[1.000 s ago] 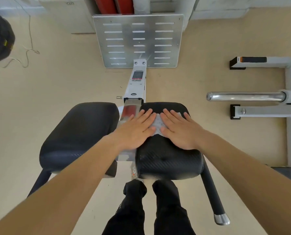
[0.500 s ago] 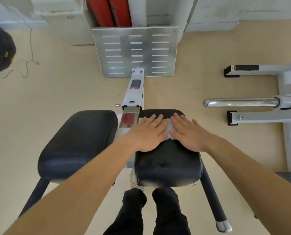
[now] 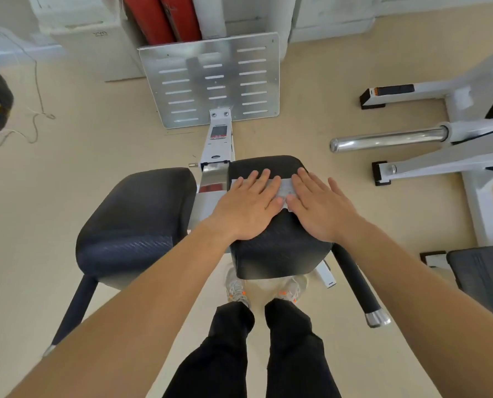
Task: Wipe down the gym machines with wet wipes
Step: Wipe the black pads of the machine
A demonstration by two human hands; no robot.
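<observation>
Wet wipe, one sheet, lay on the right pad, one of two black pads with the left pad. Left hand and right hand pressed the wipe, fingers straight, grasping nothing
</observation>
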